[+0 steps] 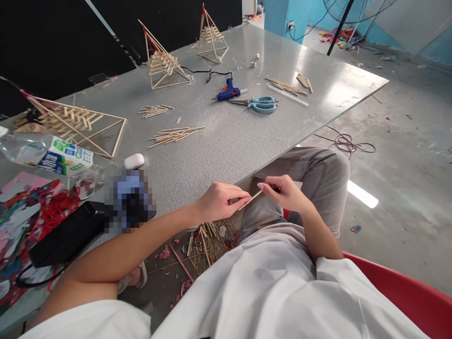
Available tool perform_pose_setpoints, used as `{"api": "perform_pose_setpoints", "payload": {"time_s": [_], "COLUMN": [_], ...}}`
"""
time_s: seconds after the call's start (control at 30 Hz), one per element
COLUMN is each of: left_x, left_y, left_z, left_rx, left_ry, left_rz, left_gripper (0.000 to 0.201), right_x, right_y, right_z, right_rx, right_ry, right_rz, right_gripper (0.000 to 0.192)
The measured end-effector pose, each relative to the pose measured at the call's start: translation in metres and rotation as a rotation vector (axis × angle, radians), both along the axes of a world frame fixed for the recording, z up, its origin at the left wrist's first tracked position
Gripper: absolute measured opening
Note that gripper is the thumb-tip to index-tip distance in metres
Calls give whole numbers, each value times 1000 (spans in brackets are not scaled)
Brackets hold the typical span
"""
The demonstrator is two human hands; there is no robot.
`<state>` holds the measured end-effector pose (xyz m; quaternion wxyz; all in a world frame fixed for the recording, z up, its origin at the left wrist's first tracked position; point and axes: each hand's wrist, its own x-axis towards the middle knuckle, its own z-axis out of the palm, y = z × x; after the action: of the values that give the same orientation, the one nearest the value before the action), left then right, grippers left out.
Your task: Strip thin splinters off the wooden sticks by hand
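Over my lap, just off the table's front edge, my left hand (226, 200) pinches one end of a thin wooden stick (254, 197). The other end is gripped between the thumb and fingers of my right hand (286, 192). The stick lies slantwise between the two hands. On the table, loose wooden sticks (174, 135) lie in a small pile, with a shorter bundle (154, 111) behind it. A blue glue gun (228, 90) rests beyond them, next to scissors (263, 104) with light blue handles.
Three stick frames (160, 68) stand along the back and left. A plastic bottle (52, 150), a white earphone case (134, 161), a black bag (67, 235) and coloured scraps crowd the left. More sticks (286, 86) lie far right. Broken sticks (205, 245) litter the floor below.
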<state>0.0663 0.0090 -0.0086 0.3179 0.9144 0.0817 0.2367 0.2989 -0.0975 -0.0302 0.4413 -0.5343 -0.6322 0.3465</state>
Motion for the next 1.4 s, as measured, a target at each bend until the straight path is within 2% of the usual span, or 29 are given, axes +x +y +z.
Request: {"api": "perform_pose_setpoints", "payload": {"time_s": [0.1,0.2,0.33,0.4,0.47,0.57,0.63,0.7,0.8,0.87,1.0,1.17,1.27,1.4], "left_x": [-1,-2,-2,-2,-3,-5,-5,-5,-5,-4,0,2,2,0], "left_y": [-1,-2,-2,-3,-5,-6,-5,-1,2,1,-7,-10,-7,-3], "left_z": [-1,-1,2,3,3,-3,-7,-8,-1,4,8,14,20,22], "left_rx": [84,90,19,9,85,293,327,231,-23,-149,-234,-380,-469,-574], "left_ry": [17,54,88,124,170,206,183,123,69,93,142,133,147,159], "left_rz": [-10,-8,51,65,39,-20,-19,15,24,-9,14,80,66,18], "left_gripper": [22,23,19,15,16,31,33,26,37,35,27,34,32,28], "right_x": [-4,-5,1,4,7,10,11,12,11,9,-3,-17,-18,-17], "right_y": [1,1,-1,-3,-4,-6,-6,-6,-5,-4,1,6,8,9], "right_z": [0,2,4,4,4,5,6,6,6,5,-4,-17,-18,-18], "right_rx": [20,41,65,87,111,113,100,89,82,93,149,277,317,285], "right_ry": [-30,-39,-8,19,39,45,38,32,31,25,-1,-24,-24,0], "right_rz": [-9,1,186,206,158,109,99,97,94,88,97,80,71,77], "right_gripper": [52,53,49,44,42,45,47,47,46,44,37,31,31,35]}}
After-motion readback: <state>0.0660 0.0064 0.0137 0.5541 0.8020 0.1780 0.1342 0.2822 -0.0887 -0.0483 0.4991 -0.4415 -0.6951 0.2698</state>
